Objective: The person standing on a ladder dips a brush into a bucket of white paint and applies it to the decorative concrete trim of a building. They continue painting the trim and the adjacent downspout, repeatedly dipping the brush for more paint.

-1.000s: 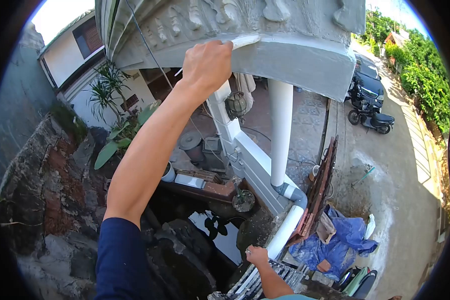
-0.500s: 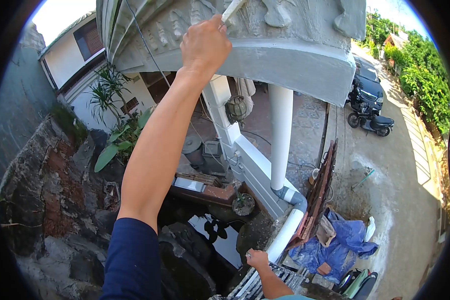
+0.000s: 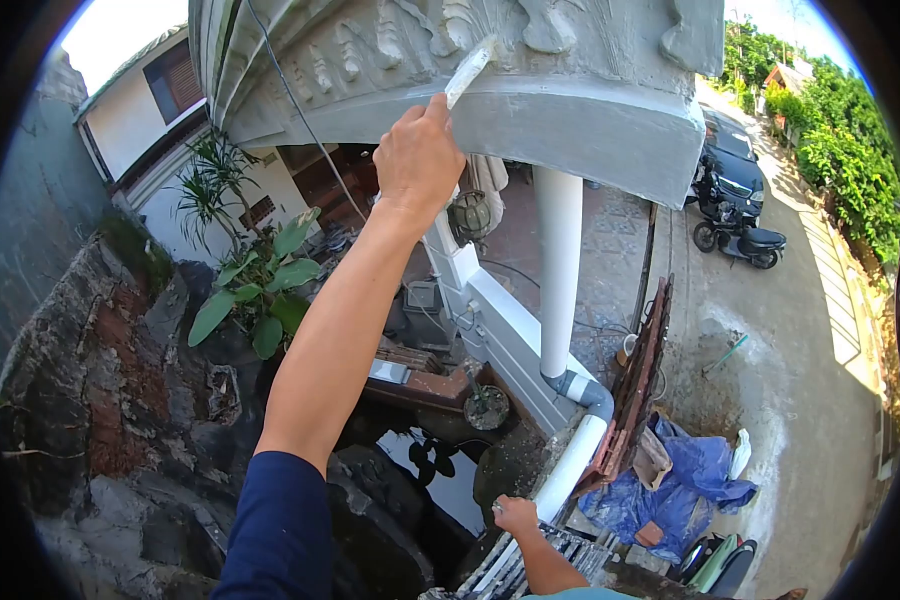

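Paintbrush (image 3: 467, 72) is sitting in the left hand (image 3: 418, 155), fingers wrapping tight around its handle, arm in a dark blue sleeve (image 3: 275, 530) reaching up; pale bristle end is pressing against the grey carved cornice (image 3: 530, 95), right at the seam between the ornamental relief and the smooth curved band below it; brush is tilting up and to the right; right hand (image 3: 515, 512) is showing low in the frame, fingers curling closed around the top of a grey ladder-like frame (image 3: 530, 560), just beside the white drainpipe (image 3: 560, 270); drainpipe is running down from the cornice to a grey elbow joint and angling off; far below, a dark pond (image 3: 440, 465) is lying among rocks, leafy plant (image 3: 260, 285) to the left, blue tarp (image 3: 685, 480) on the ground to the right; scooter (image 3: 735, 238) and dark car (image 3: 735, 165) are standing on the lane, well apart from the hands.
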A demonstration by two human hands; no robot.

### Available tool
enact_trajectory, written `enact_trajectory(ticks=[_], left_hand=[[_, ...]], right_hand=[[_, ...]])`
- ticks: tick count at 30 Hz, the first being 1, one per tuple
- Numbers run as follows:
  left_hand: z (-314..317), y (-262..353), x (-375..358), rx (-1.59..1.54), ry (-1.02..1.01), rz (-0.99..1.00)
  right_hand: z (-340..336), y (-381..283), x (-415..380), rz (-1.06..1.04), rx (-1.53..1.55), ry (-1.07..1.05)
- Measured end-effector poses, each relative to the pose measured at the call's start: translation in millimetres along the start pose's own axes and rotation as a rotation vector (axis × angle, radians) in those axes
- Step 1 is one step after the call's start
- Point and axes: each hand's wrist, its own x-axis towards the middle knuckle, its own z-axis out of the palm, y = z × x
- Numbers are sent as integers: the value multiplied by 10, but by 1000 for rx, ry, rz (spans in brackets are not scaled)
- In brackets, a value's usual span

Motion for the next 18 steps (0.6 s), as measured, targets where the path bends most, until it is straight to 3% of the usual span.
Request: enact_trajectory(ticks=[4, 13, 18], left_hand=[[-21, 56, 394, 87, 165, 13], [223, 224, -129, 103, -40, 153], [91, 119, -337, -53, 30, 121]], right_hand=[[79, 56, 6, -20, 12, 11], [95, 43, -6, -16, 23, 19], [-46, -18, 2, 14, 11, -31]])
